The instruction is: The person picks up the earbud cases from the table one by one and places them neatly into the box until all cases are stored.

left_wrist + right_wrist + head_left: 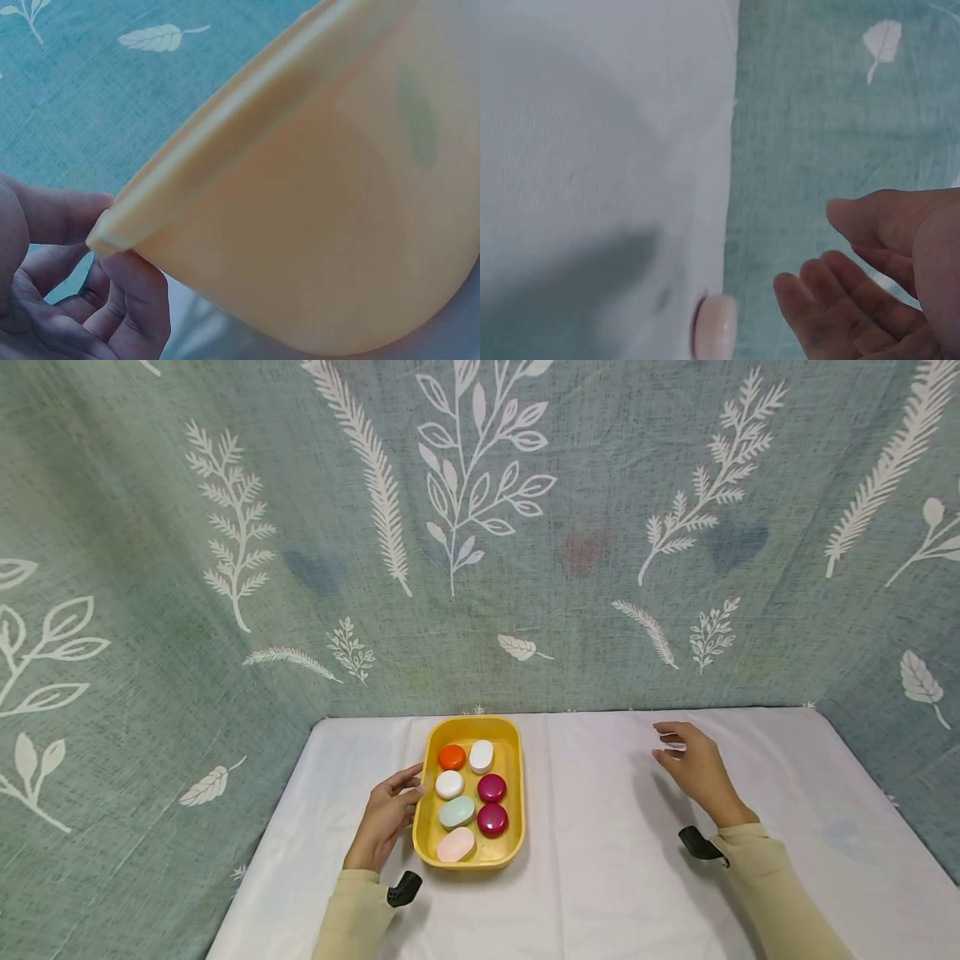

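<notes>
In the head view a yellow plastic tray (516, 752) stands left of the middle of the table. Inside lie several smooth, soap-like pieces: an orange one (452, 757), a white oval (482, 757), a white round one (449, 785), two dark red ones (492, 788), a pale green oval (457, 812) and a pale pink oval (456, 844). My left hand (384, 821) pinches the tray's left rim (112, 232) between thumb and fingers. Well right of the tray, my right hand (701, 768) hovers over the cloth, fingers loosely bent, holding nothing. A pale pinkish piece (715, 328) shows below it in the right wrist view.
A white cloth (592, 860) covers the table. Behind it and at both sides hangs a green leaf-patterned curtain (600, 635). Black wrist cameras (405, 888) sit at both cuffs.
</notes>
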The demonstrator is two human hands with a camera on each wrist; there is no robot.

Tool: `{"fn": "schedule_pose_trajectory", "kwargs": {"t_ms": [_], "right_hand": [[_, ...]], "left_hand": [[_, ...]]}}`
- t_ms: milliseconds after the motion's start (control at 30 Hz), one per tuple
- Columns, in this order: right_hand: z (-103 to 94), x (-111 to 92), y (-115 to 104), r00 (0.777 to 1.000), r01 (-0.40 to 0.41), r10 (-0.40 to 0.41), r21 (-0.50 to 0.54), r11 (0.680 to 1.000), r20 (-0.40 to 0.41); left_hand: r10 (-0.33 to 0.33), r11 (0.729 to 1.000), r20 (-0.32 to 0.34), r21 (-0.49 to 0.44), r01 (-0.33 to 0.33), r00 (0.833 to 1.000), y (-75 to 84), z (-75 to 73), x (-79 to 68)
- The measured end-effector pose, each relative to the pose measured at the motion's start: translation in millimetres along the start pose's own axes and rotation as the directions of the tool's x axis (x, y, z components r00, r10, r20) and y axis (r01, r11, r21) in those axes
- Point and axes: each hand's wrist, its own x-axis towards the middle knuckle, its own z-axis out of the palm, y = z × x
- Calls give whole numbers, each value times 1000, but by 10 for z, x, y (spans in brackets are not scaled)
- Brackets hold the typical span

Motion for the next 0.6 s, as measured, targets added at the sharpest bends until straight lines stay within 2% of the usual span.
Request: {"fn": "schedule_pose_trajectory", "kwargs": {"t_ms": [267,600], "right_hand": [[-94,6,125,997,-44,44,-11,999,-63],[-133,61,284,987,-145,141,-45,988,-74]], "left_hand": [[-2,1000,3,6,2,1000,-10,-9,-5],[-5,1000,6,3,5,1000,-6,-4,8]]}}
